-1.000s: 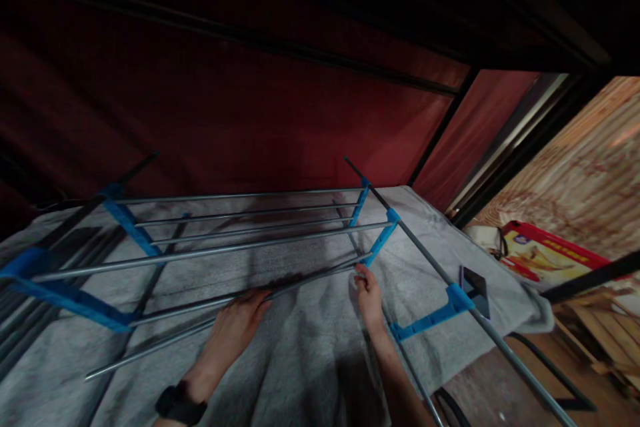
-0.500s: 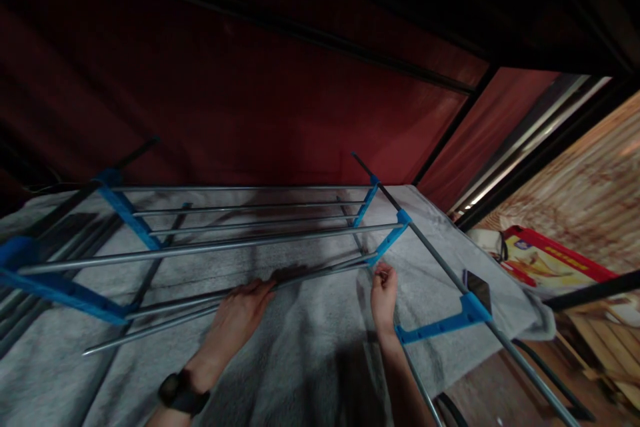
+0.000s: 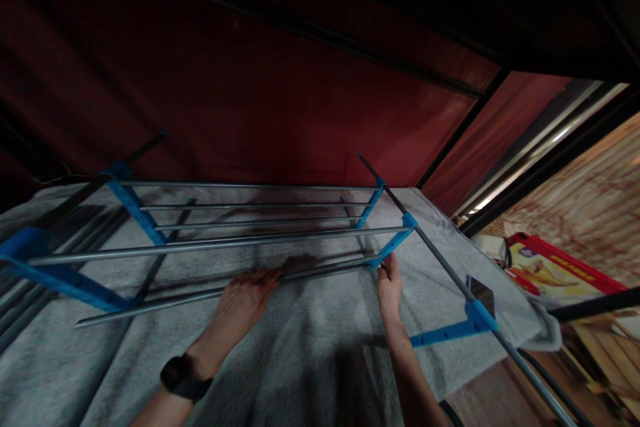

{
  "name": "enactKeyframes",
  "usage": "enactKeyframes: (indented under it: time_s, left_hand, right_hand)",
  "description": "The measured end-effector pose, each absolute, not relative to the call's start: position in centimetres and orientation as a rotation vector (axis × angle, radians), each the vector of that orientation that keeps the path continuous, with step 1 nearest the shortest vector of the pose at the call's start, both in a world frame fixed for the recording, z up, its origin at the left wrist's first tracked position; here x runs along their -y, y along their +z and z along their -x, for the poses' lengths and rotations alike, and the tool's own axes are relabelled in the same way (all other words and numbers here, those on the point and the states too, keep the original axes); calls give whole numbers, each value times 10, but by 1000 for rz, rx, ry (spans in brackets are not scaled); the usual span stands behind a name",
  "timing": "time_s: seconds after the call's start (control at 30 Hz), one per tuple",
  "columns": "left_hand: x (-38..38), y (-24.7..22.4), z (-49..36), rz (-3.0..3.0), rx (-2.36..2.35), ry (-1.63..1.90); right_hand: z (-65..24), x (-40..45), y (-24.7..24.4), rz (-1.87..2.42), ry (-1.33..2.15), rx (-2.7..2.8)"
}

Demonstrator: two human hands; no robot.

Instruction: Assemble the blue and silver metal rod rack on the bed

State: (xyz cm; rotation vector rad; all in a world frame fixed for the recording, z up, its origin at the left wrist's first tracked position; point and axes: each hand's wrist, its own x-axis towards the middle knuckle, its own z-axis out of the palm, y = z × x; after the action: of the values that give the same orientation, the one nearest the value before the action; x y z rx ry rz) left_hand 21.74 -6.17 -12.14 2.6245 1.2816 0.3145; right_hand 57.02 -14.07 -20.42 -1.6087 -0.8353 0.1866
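A rack of grey metal tubes and blue plastic brackets lies on its side on a grey blanket (image 3: 320,333). My left hand (image 3: 246,300), a dark watch at its wrist, is closed over a metal tube (image 3: 170,302) in the near row. That tube's left end pokes out past the lower end of the left blue bracket (image 3: 75,285). At the right, my right hand (image 3: 389,285) pinches the lower end of another blue bracket (image 3: 399,241), where the tube's other end meets it. Its fingertips are partly hidden behind the bracket.
Nearer to me on the right is another blue bracket (image 3: 455,331) on the long side pole (image 3: 443,262). A dark phone-like object (image 3: 481,293) lies beyond that pole. A red and yellow box (image 3: 560,267) sits farther right. Dark red sheeting (image 3: 300,100) hangs behind the rack.
My right hand has moved up onto the bracket's end. The loose tube under my left hand has swung up at its left end, towards the left bracket.
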Motion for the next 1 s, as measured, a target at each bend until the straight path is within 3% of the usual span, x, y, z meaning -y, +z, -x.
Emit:
enactKeyframes:
  time_s: [0.47,0.63,0.83,1.0]
  left_hand:
    - [57,-108,-222,-2640,-1232,355]
    - [72,-106,-222,-2711,-1233,393]
    - [80,-112,-232,-2820,-1327,384]
    - [76,-130,-244,-2780,-1335,426]
  right_hand:
    - [-559,147,-191,1629,255,814]
    - [-516,168,-191,1648,113,763]
    - [-442,158,-143,1382,298,1489]
    - [-379,116,-95,1252,479,1782]
